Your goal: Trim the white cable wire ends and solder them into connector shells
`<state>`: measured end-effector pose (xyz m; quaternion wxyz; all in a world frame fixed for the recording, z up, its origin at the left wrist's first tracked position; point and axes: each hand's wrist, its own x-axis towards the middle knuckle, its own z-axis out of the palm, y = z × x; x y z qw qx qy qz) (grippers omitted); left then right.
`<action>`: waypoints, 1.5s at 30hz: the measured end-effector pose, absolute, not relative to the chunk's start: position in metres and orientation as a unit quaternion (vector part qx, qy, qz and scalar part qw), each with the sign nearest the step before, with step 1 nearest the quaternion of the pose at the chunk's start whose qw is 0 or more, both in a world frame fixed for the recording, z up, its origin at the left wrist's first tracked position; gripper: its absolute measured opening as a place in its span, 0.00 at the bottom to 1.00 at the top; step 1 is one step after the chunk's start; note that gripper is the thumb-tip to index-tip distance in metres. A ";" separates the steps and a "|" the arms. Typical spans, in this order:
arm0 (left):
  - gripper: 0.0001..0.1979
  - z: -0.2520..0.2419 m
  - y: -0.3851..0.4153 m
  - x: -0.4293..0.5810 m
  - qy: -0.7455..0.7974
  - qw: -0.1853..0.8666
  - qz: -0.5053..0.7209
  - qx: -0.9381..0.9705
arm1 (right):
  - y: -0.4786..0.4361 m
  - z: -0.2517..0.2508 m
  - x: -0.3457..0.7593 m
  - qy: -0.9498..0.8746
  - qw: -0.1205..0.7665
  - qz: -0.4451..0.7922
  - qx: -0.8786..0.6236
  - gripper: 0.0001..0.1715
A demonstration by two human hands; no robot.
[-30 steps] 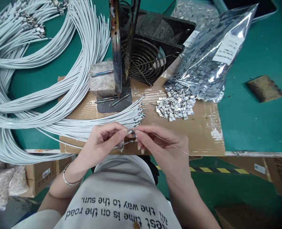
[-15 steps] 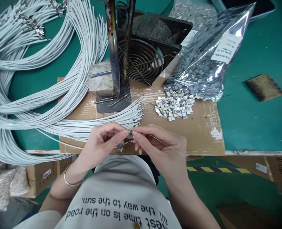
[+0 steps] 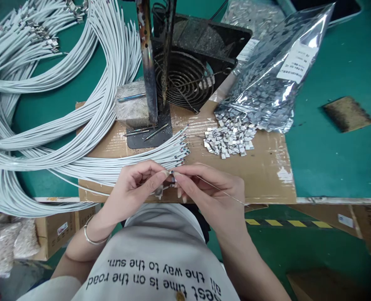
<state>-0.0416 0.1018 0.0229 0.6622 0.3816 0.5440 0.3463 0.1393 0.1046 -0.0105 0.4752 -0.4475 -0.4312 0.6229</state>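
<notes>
My left hand (image 3: pixel 138 184) and my right hand (image 3: pixel 209 188) meet fingertip to fingertip over the table's front edge. Thumb and forefinger of my left hand are pinched together on something too small to make out. My right hand pinches at the same spot, and a thin wire (image 3: pixel 221 192) runs through it toward the wrist. Just behind the hands lie the ends of white cables (image 3: pixel 160 155), fanned out on cardboard (image 3: pixel 263 175). A pile of small metal connectors (image 3: pixel 229 140) sits behind my right hand, at the mouth of a silvery bag (image 3: pixel 267 88).
Large coils of white cable (image 3: pixel 94 125) cover the left side. A black fan (image 3: pixel 185 79) and a metal stand (image 3: pixel 148 62) rise behind the cable ends. Metal rods (image 3: pixel 156 132) lie on the stand's base. A scorched pad (image 3: pixel 347 113) is at the far right.
</notes>
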 end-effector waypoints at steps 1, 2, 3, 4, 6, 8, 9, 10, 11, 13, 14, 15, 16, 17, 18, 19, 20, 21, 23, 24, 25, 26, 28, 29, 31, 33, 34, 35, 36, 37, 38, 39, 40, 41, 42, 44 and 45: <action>0.12 0.023 0.102 -0.042 0.546 0.663 0.344 0.380 | 0.104 -0.010 0.139 -0.431 0.474 0.623 -0.448 0.08; 0.13 0.023 0.102 -0.042 0.548 0.664 0.341 0.377 | 0.104 -0.010 0.139 -0.432 0.474 0.623 -0.447 0.08; 0.13 0.024 0.102 -0.042 0.549 0.665 0.340 0.375 | 0.105 -0.010 0.139 -0.433 0.473 0.624 -0.447 0.08; 0.13 0.024 0.102 -0.043 0.550 0.665 0.342 0.373 | 0.105 -0.009 0.140 -0.434 0.472 0.623 -0.449 0.07; 0.13 0.025 0.102 -0.044 0.550 0.661 0.357 0.365 | 0.106 -0.008 0.141 -0.433 0.473 0.612 -0.463 0.07; 0.12 0.025 0.102 -0.046 0.551 0.654 0.380 0.354 | 0.108 -0.007 0.145 -0.425 0.486 0.585 -0.490 0.06; 0.12 0.026 0.103 -0.047 0.549 0.654 0.390 0.345 | 0.110 -0.007 0.147 -0.418 0.498 0.568 -0.505 0.06; 0.11 0.026 0.103 -0.048 0.546 0.656 0.399 0.335 | 0.111 -0.007 0.149 -0.410 0.512 0.550 -0.517 0.06; 0.11 0.026 0.103 -0.049 0.541 0.662 0.405 0.324 | 0.112 -0.007 0.152 -0.404 0.524 0.534 -0.526 0.06; 0.10 0.026 0.103 -0.050 0.532 0.675 0.408 0.307 | 0.113 -0.007 0.158 -0.400 0.540 0.513 -0.535 0.07; 0.10 0.026 0.104 -0.051 0.529 0.680 0.407 0.303 | 0.114 -0.008 0.160 -0.401 0.543 0.506 -0.537 0.08; 0.10 0.026 0.104 -0.052 0.527 0.684 0.405 0.301 | 0.114 -0.008 0.162 -0.404 0.546 0.500 -0.537 0.09; 0.10 0.026 0.104 -0.052 0.525 0.687 0.404 0.300 | 0.115 -0.009 0.164 -0.407 0.548 0.495 -0.538 0.09; 0.11 0.026 0.104 -0.053 0.525 0.689 0.403 0.297 | 0.115 -0.009 0.166 -0.409 0.551 0.488 -0.539 0.10; 0.11 0.026 0.104 -0.053 0.524 0.691 0.401 0.295 | 0.116 -0.010 0.167 -0.413 0.555 0.480 -0.540 0.10; 0.11 0.026 0.104 -0.053 0.523 0.694 0.399 0.292 | 0.116 -0.010 0.168 -0.417 0.560 0.471 -0.540 0.10; 0.11 0.026 0.104 -0.053 0.523 0.697 0.397 0.289 | 0.117 -0.010 0.169 -0.419 0.564 0.463 -0.540 0.10; 0.11 0.027 0.103 -0.053 0.523 0.699 0.394 0.287 | 0.118 -0.010 0.170 -0.422 0.567 0.456 -0.541 0.10; 0.11 0.027 0.103 -0.053 0.523 0.702 0.390 0.286 | 0.119 -0.010 0.170 -0.424 0.571 0.447 -0.542 0.10; 0.11 0.028 0.103 -0.052 0.523 0.702 0.390 0.286 | 0.119 -0.010 0.171 -0.425 0.572 0.446 -0.542 0.09; 0.11 0.028 0.103 -0.052 0.523 0.702 0.390 0.285 | 0.119 -0.010 0.171 -0.426 0.571 0.445 -0.543 0.09; 0.11 0.028 0.103 -0.051 0.524 0.702 0.391 0.284 | 0.119 -0.010 0.171 -0.427 0.569 0.444 -0.544 0.08; 0.11 0.029 0.103 -0.051 0.526 0.700 0.392 0.281 | 0.118 -0.010 0.171 -0.430 0.563 0.443 -0.550 0.07; 0.11 0.029 0.104 -0.050 0.528 0.699 0.393 0.280 | 0.117 -0.010 0.171 -0.430 0.560 0.443 -0.552 0.07; 0.12 0.030 0.104 -0.050 0.529 0.698 0.395 0.279 | 0.116 -0.011 0.170 -0.430 0.556 0.446 -0.553 0.06; 0.12 0.030 0.105 -0.050 0.528 0.697 0.397 0.279 | 0.116 -0.010 0.169 -0.430 0.552 0.452 -0.553 0.06; 0.12 0.030 0.105 -0.050 0.529 0.696 0.399 0.278 | 0.115 -0.010 0.169 -0.429 0.549 0.455 -0.554 0.06; 0.12 0.029 0.105 -0.050 0.529 0.695 0.399 0.279 | 0.115 -0.010 0.168 -0.427 0.546 0.458 -0.557 0.05; 0.12 0.029 0.105 -0.051 0.530 0.694 0.399 0.279 | 0.115 -0.010 0.167 -0.426 0.541 0.462 -0.559 0.04; 0.12 0.029 0.105 -0.051 0.532 0.692 0.399 0.281 | 0.115 -0.010 0.167 -0.424 0.538 0.467 -0.560 0.04; 0.13 0.028 0.104 -0.051 0.533 0.690 0.398 0.284 | 0.115 -0.009 0.166 -0.423 0.535 0.471 -0.559 0.03; 0.13 0.028 0.104 -0.051 0.536 0.686 0.399 0.288 | 0.114 -0.009 0.165 -0.423 0.534 0.476 -0.556 0.03; 0.14 0.028 0.103 -0.051 0.538 0.681 0.400 0.294 | 0.114 -0.009 0.165 -0.424 0.532 0.481 -0.553 0.04; 0.14 0.028 0.103 -0.051 0.543 0.672 0.403 0.301 | 0.114 -0.008 0.165 -0.426 0.531 0.485 -0.549 0.05; 0.15 0.029 0.102 -0.051 0.550 0.662 0.407 0.307 | 0.114 -0.008 0.164 -0.430 0.530 0.488 -0.544 0.05; 0.15 0.030 0.102 -0.051 0.567 0.639 0.412 0.317 | 0.113 -0.007 0.164 -0.441 0.527 0.487 -0.539 0.07; 0.16 0.030 0.102 -0.051 0.576 0.629 0.413 0.319 | 0.113 -0.007 0.165 -0.446 0.524 0.485 -0.539 0.07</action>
